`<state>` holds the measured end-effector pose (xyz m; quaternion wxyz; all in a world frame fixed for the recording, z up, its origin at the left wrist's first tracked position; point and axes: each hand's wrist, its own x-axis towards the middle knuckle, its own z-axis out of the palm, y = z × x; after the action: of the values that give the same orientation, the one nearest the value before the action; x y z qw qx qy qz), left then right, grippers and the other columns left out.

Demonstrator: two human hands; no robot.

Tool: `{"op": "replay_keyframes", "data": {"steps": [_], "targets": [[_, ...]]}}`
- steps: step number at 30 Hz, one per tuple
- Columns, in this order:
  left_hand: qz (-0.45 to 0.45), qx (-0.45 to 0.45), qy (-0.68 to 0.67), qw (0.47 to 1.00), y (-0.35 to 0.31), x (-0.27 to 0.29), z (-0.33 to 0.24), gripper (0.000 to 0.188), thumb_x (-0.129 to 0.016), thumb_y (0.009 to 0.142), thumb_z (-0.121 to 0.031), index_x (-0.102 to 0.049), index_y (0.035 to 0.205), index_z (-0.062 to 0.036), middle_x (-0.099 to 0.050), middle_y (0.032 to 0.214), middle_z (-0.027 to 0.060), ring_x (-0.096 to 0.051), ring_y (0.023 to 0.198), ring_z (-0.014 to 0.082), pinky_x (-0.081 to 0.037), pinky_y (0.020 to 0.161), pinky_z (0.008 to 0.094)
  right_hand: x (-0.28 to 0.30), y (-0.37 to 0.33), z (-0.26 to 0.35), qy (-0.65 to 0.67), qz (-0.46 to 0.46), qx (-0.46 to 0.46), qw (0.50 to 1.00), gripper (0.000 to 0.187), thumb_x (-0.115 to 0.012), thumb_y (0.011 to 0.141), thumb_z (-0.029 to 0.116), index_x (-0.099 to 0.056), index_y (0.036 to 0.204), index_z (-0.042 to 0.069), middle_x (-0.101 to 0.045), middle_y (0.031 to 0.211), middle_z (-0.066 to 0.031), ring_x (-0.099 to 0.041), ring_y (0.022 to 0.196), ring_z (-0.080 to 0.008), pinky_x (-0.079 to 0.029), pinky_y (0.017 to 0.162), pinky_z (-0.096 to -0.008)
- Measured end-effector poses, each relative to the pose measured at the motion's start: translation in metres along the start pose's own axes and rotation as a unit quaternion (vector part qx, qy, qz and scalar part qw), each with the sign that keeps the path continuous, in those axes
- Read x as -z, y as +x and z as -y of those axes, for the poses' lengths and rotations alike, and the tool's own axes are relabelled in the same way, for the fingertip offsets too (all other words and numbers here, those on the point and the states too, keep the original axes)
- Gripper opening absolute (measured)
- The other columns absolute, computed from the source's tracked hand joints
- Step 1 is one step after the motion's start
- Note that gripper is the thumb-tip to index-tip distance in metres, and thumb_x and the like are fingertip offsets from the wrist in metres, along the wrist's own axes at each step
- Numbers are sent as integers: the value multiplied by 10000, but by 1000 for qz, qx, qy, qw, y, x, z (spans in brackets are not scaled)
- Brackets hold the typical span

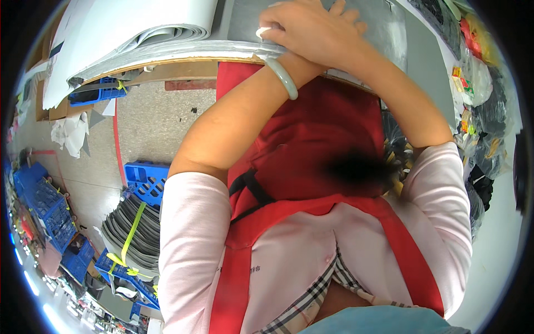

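My forearms cross over the worktable at the top of the head view. My right hand (311,32) lies over my left wrist, with its fingers curled toward the left. A small white thing (263,32) shows at its fingertips; I cannot make out what it is. Beyond it, the fingertips of my left hand (351,15) show slightly apart above a dark grey sheet (386,36); the rest of that hand is hidden. A pale green bangle (282,79) circles my left wrist. Left of my hands, a large white sheet (133,28) lies rolled over at its edge.
The worktable's edge (183,60) runs in front of me. Plastic bags (477,83) crowd the right side. Below left, a stack of dark sheets (130,234) tied with a yellow-green strap stands by a blue crate (146,181). More blue crates (47,200) stand farther left.
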<state>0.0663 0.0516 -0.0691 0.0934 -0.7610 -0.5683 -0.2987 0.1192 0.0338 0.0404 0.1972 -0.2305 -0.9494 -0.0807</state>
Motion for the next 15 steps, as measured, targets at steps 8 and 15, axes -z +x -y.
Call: {"op": "replay_keyframes", "data": {"steps": [8,15], "targets": [[69,39,-4,997,16,7,-8,372,-499,973,-262,-651,1233,-43,-572,1407,152,-464,1412,359,-240,1155,722,-31,-26,-146,368,21,-205,907,209,-721,947,242,-739,1014,44,-724,898,-30,-654,819,-157,-515,763,-298],[106,53,-11,993,16,15,-13,323,-504,974,-181,-659,1226,-51,-596,1349,144,-469,1401,349,-234,1162,719,-66,-115,-288,265,-7,-410,873,385,-724,979,360,-729,1182,33,-739,1077,-40,-669,986,-150,-487,939,-280]]}}
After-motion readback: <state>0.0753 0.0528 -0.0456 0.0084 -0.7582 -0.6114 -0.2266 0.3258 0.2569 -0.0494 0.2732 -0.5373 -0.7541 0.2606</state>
